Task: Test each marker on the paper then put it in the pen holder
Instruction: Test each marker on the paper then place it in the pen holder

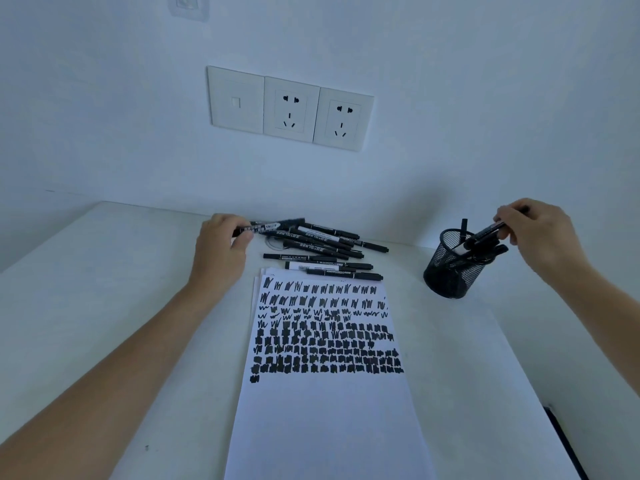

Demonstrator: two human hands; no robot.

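Head view: both forearms reach forward over the white table (104, 289). The left hand (221, 244) lies at 11 o'clock of the paper (329, 427), knuckles up, with its fingers and thumb pinching the near end of a labelled marker (266, 226) at the left edge of the pile of markers (329, 245). That marker's long axis runs roughly 9 to 3 o'clock, its free end pointing right into the pile.

The right hand (540, 233) hovers at 2 o'clock of the paper, wrist raised and fingers curled round a tilted marker (485, 233). Its lower end points toward 8 o'clock, over the mouth of the black mesh pen holder (450, 275), which already has several markers in it.

The pile lies at 12 o'clock, just beyond the paper's far edge, with most barrels lying near 9 to 3. The paper's upper half is covered in rows of black scribbles and its lower half is blank. Bare table lies to the left of the paper. The wall (485, 98) with sockets (291, 109) stands close behind the pile. A dark object (564, 441) lies at 5 o'clock by the table edge.
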